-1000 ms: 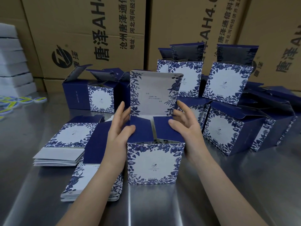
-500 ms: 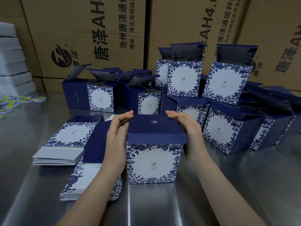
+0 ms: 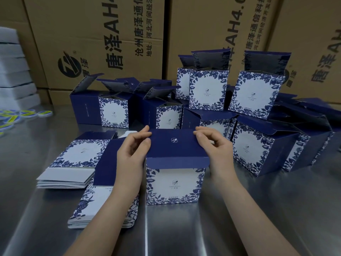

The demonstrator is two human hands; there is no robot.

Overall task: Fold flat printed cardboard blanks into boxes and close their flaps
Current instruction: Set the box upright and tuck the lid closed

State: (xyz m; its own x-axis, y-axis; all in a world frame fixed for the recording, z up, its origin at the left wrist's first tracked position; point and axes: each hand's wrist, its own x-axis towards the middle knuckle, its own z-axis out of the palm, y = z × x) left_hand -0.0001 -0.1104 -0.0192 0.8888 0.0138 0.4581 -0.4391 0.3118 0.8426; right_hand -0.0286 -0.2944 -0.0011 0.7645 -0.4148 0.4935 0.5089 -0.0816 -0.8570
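On a steel table before brown cartons, a box stands upright between both wrists; the left hand and right hand pinch its lid by the far corners, tuck flap overhanging the front.

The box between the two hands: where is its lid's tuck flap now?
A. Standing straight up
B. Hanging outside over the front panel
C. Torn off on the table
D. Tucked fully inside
B: the lid is folded down and its navy tuck flap overlaps the box's printed front.
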